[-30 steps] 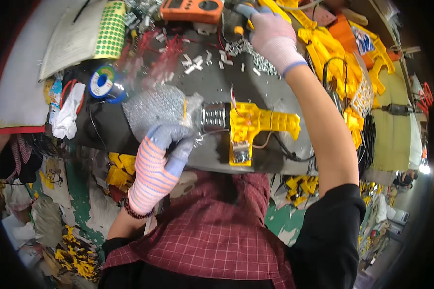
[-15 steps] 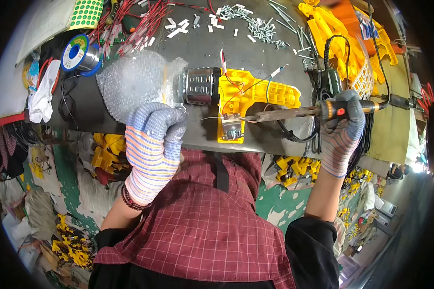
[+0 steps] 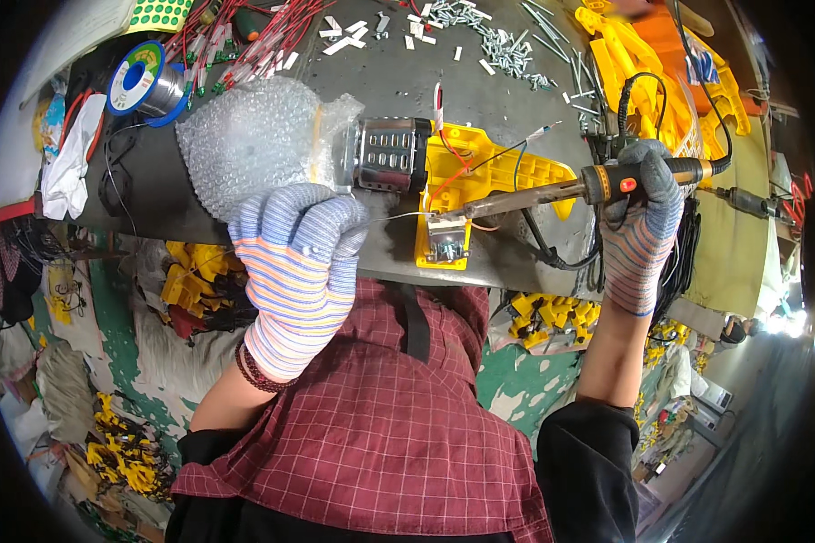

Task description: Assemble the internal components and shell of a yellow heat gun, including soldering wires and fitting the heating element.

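Silver solder wire (image 3: 397, 217), pinched in left fingers (image 3: 337, 215), feed sparingly from nine o'clock to the soldering iron (image 3: 530, 196), grasped in right fingers (image 3: 658, 176) toward three, over the yellow housing (image 3: 469, 187) on the table (image 3: 389, 86).

Right hand (image 3: 645, 228) grips soldering iron (image 3: 570, 191), tip at small component (image 3: 446, 244) in yellow housing (image 3: 509, 170); left hand (image 3: 297, 242) pinches thin wire (image 3: 398, 216).

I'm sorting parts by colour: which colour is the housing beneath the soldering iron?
The housing is yellow; the head view shows it best.
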{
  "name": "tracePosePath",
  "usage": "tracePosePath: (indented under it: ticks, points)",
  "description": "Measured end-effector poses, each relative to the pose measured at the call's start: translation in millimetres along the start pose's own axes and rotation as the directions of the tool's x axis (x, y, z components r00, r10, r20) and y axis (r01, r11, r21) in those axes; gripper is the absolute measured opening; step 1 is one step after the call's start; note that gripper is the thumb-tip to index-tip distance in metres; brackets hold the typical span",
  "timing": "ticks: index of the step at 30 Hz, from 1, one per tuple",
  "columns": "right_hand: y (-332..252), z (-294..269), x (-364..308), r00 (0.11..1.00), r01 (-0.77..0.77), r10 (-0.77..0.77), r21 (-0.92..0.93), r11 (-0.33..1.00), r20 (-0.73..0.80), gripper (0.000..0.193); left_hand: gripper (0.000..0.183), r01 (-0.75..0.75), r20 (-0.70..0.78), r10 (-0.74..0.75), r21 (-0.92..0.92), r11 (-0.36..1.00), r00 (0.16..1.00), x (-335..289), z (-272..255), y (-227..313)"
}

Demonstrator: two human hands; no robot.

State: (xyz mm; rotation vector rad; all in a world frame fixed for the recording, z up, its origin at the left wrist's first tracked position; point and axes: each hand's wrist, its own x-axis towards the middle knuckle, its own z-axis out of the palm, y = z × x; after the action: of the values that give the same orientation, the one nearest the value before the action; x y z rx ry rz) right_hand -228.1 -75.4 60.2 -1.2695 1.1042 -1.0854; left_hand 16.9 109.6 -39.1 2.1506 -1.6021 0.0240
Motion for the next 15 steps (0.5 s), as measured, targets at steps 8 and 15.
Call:
tracePosePath:
  ticks: [8,15]
  points:
    - [-0.4,2.1,-2.5,1.0,0.002,-0.002,-0.001,1.0,0.002,0.02,0.018,0.065,-0.141,-0.074,-0.068,0.996,0.987,4.3,2.4,12.6]
    - [-0.1,4.0,-5.6,1.0,0.011,-0.011,0.01,1.0,0.001,0.02,0.016,-0.164,-0.126,0.146,-0.142,0.976,0.981,24.6,-13.7,9.3]
